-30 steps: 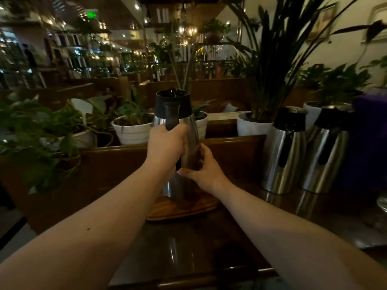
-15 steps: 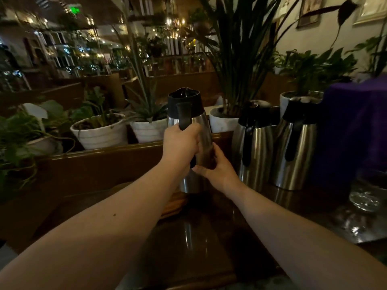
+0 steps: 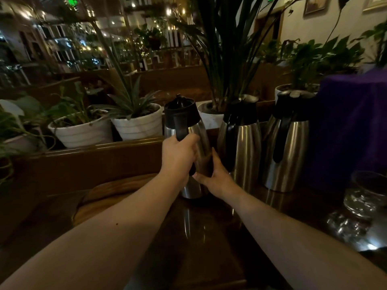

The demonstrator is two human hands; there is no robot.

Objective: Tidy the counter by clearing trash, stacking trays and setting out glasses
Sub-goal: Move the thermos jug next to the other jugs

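Note:
A steel jug with a black lid (image 3: 189, 127) stands on the dark counter (image 3: 209, 233), close beside two matching steel jugs (image 3: 244, 141) (image 3: 288, 143). My left hand (image 3: 178, 155) is wrapped around its black handle. My right hand (image 3: 215, 176) presses flat against the jug's lower right side. A round wooden tray (image 3: 113, 191) lies on the counter to the left, with nothing on the part I can see. A clear glass (image 3: 364, 193) stands at the right edge.
A wooden ledge (image 3: 94, 149) runs behind the counter, with white plant pots (image 3: 138, 124) and leafy plants on it. A purple cloth-covered shape (image 3: 354, 126) rises at the right behind the jugs. More glassware glints at the lower right (image 3: 345, 227).
The jug in my hands has moved right, off the wooden tray and onto the counter beside the other two jugs. Both hands keep their hold.

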